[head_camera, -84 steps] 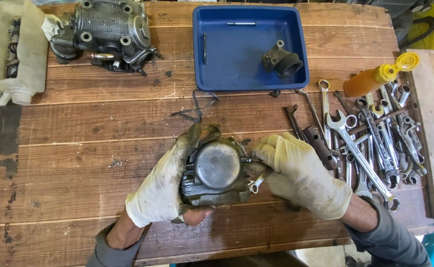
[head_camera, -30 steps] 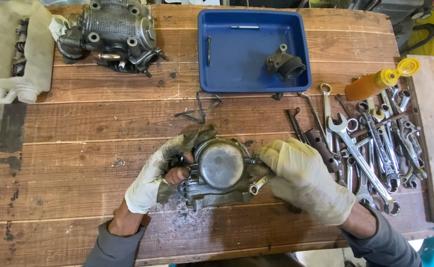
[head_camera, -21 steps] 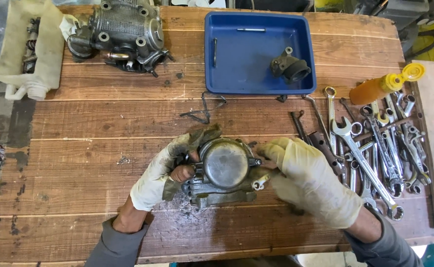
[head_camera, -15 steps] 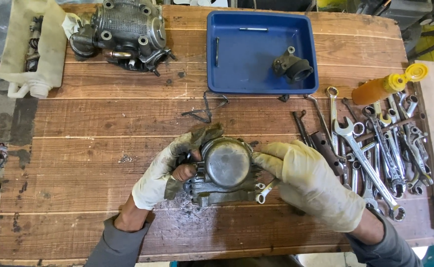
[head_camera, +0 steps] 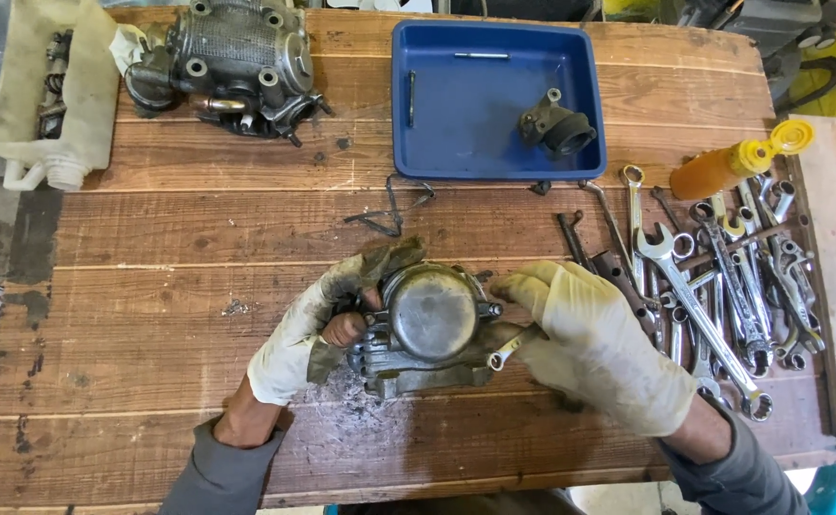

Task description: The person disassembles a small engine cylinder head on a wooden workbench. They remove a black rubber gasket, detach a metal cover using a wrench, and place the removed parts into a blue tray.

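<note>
A grimy metal engine part with a round domed cover (head_camera: 429, 324) rests on the wooden table (head_camera: 151, 277). My left hand (head_camera: 318, 329), in a torn, dirty glove, grips its left side, a bare finger showing through the glove. My right hand (head_camera: 599, 348), in a pale glove, holds a small wrench (head_camera: 509, 348) whose open end sits against the lower right edge of the part.
A blue tray (head_camera: 456, 114) at the back holds a black rubber intake piece (head_camera: 556, 129) and thin pins. A finned engine casing (head_camera: 232, 62) and a cut white jug (head_camera: 51, 91) sit back left. Several wrenches (head_camera: 713, 286) and an orange bottle (head_camera: 733, 162) lie right. A bent wire clip (head_camera: 389, 205) lies behind the part.
My left hand has slid back from covering the part to gripping its left side. My right hand with the wrench has dropped from the part's right side to its lower right edge.
</note>
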